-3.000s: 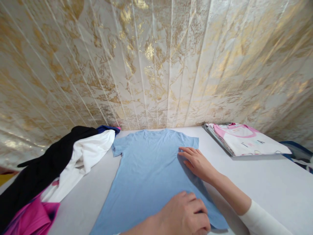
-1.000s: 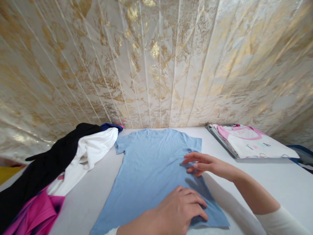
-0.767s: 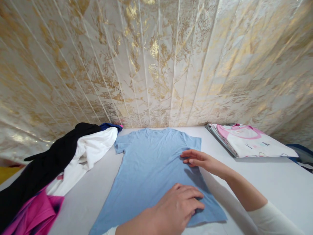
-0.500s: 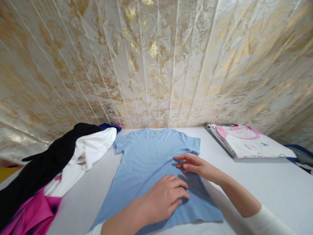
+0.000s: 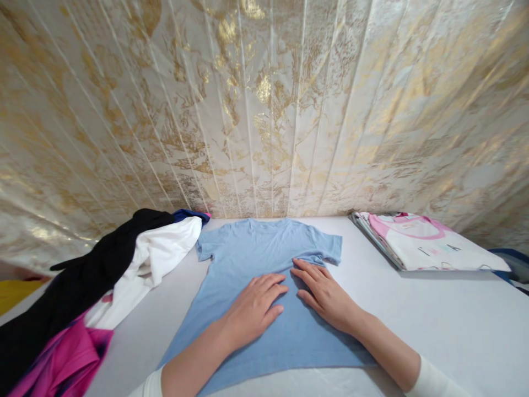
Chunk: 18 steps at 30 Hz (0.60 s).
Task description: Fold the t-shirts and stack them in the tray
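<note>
A light blue short-sleeved T-shirt [image 5: 243, 264] is spread on the white table, its collar toward the wall and its hem toward me. Resting on the middle of the shirt is my left hand [image 5: 258, 309], fingers stretched out and slightly apart. My right hand [image 5: 324, 295] lies flat on the shirt's right side, just below the sleeve, fingers spread. Neither hand holds anything. Small wrinkles run across the chest near my right fingertips. Part of the lower shirt is hidden under my forearms.
On the left, a loose heap holds a black garment [image 5: 103, 256], a white one [image 5: 161, 248] and a pink one [image 5: 74, 353]. A folded stack topped by a white and pink shirt [image 5: 430, 248] sits at the right. A gold-patterned wall covering [image 5: 264, 110] rises behind the table [image 5: 446, 314].
My left hand has moved up and left over the shirt. My right hand has come down flat onto the cloth. The view has shifted slightly.
</note>
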Motion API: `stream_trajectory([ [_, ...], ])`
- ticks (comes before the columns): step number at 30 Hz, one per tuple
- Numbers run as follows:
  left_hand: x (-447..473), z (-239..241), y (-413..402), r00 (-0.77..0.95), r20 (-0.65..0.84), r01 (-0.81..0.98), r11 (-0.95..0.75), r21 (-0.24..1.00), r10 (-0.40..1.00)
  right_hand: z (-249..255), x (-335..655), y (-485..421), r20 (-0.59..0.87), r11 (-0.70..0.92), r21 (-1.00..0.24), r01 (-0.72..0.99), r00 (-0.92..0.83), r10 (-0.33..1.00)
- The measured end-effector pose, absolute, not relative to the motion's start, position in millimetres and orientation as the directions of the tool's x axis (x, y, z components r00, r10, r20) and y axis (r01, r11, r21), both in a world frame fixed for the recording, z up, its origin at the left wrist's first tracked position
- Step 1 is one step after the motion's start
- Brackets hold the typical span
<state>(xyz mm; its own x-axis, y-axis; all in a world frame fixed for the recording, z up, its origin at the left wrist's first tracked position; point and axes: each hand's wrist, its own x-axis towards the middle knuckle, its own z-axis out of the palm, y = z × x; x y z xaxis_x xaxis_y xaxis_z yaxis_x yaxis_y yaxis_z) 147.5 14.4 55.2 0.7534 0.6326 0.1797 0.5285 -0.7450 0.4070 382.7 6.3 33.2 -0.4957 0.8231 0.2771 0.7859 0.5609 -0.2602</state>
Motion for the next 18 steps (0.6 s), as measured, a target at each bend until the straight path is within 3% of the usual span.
stream_trajectory([
  [5,136.7,54.8,10.5,0.778,0.131,0.538,-0.759,0.367,0.615,35.9,376.9,-10.5,0.191,0.577,-0.208,0.790,-0.546,0.816],
  [9,126.0,62.0,-7.6,0.791,0.102,0.522,-0.752,0.403,0.604,41.6,370.4,-32.7,0.118,0.598,-0.265,0.757,-0.590,0.799],
  [14,123.9,68.1,-41.1,0.777,0.248,0.411,-0.764,0.498,0.579,61.6,363.1,-38.0,0.177,0.549,-0.382,0.743,-0.524,0.833],
  [18,138.6,46.3,-59.7,0.824,0.373,0.316,-0.892,0.324,0.427,65.7,353.2,-28.2,0.221,0.531,-0.407,0.743,-0.484,0.847],
])
